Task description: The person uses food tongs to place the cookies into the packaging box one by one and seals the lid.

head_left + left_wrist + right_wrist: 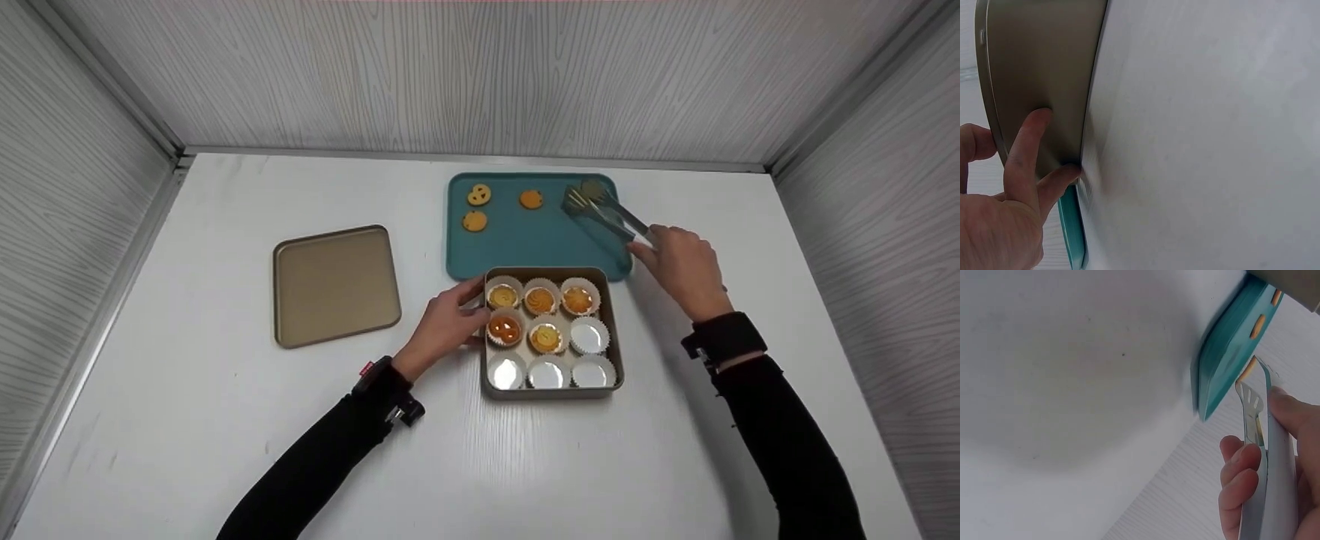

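Observation:
My right hand (pixel 684 270) grips a pair of tongs (pixel 1280 478) over the right part of the teal tray (pixel 517 251). In the right wrist view a thin cookie (pixel 1247 370) is between the tong tips, just above the tray. My left hand (pixel 448 322) is at the left side of a gold-brown square tin (pixel 551 394); in the left wrist view its fingers (pixel 1027 140) touch the tin's outer wall. Inside the tin, white paper cups stand in rows. Cookies such as a swirled cookie (pixel 540 301) fill several; others, including a front cup (pixel 548 372), are empty.
On the tray lie a pretzel-shaped cookie (pixel 478 195) and two round ones, one cookie (pixel 474 221) at left and another cookie (pixel 531 199) near the middle. A gold-brown lid (pixel 337 285) lies at left on the white table (pixel 187 390). Wood-grain panels (pixel 480 82) enclose the table.

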{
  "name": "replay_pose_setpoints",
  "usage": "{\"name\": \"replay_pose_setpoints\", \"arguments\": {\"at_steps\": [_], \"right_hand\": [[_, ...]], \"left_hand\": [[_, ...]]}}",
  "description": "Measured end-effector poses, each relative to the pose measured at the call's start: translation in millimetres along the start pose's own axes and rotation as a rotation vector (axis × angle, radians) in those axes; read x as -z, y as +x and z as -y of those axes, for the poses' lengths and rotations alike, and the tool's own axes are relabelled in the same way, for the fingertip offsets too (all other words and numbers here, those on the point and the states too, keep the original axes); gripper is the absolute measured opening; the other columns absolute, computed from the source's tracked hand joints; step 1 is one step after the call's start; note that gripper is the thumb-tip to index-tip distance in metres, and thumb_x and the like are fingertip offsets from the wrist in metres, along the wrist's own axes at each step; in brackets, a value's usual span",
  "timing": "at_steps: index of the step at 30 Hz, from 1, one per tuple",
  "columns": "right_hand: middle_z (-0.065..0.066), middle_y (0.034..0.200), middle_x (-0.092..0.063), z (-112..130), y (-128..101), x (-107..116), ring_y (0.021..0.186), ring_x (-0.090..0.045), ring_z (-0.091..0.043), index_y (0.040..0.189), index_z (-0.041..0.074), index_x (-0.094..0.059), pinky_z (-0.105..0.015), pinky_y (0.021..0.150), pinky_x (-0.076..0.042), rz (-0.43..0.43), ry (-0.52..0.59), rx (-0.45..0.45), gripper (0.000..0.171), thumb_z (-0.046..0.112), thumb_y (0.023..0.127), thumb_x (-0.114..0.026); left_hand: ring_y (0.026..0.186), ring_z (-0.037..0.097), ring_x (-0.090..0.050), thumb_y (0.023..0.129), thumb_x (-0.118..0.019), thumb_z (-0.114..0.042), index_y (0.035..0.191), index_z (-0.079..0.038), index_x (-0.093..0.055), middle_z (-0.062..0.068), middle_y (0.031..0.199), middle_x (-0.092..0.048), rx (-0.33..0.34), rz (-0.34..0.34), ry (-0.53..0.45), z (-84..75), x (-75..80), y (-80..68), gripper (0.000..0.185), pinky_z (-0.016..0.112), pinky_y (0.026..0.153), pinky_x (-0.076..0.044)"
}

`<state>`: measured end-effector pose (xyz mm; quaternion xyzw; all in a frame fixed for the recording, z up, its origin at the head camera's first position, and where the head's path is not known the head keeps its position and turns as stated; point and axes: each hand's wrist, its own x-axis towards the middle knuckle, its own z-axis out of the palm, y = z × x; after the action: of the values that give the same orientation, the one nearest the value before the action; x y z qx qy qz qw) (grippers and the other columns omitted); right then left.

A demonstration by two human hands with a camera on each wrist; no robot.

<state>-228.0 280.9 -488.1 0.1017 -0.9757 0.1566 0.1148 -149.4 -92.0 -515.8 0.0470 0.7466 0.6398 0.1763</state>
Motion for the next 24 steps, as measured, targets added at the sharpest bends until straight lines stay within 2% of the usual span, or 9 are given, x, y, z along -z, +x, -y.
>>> {"name": "replay_pose_setpoints", "arguments": {"at_steps": [3,13,20,24], "right_hand": [[-0.024,0.081,-0.067,2,-5,4,0.071,-0.066,-0.043,0.099,-0.006,-0.07,-0.059,0.058,-0.053,-0.02,0.002,0.021,0.043,0.037,0.099,-0.072],[-0.022,0.083,-0.069,5,-30,21,0.071,-0.067,-0.04,0.109,-0.006,-0.071,-0.058,0.058,-0.054,-0.05,0.008,0.069,0.045,0.037,0.098,-0.073],[-0.016,0.074,-0.065,3,-54,33,0.061,-0.062,-0.032,0.109,-0.005,-0.071,-0.05,0.05,-0.052,-0.096,0.006,0.146,0.041,0.033,0.095,-0.077],[-0.016,0.075,-0.065,4,-63,39,0.06,-0.061,-0.031,0.112,-0.005,-0.071,-0.049,0.049,-0.051,-0.112,0.006,0.161,0.042,0.031,0.093,-0.079]], "left_hand": [[0.123,0.029,-0.066,0.095,-0.062,-0.01,0.161,-0.012,-0.038,0.016,0.157,-0.047,0.001,0.002,-0.011,-0.2,0.6,0.0,0.071,0.037,0.071,-0.064],[0.125,0.03,-0.064,0.095,-0.062,-0.009,0.161,-0.012,-0.038,0.015,0.158,-0.046,-0.001,0.003,-0.004,0.2,0.3,-0.2,0.07,0.037,0.074,-0.064],[0.127,0.029,-0.063,0.096,-0.061,-0.01,0.161,-0.012,-0.038,0.014,0.158,-0.047,0.001,0.003,0.025,-1.0,-0.7,-0.4,0.069,0.036,0.073,-0.064],[0.127,0.03,-0.063,0.096,-0.061,-0.01,0.161,-0.011,-0.039,0.015,0.157,-0.048,0.001,-0.005,0.03,-1.8,-0.1,-1.1,0.068,0.036,0.073,-0.064]]}}
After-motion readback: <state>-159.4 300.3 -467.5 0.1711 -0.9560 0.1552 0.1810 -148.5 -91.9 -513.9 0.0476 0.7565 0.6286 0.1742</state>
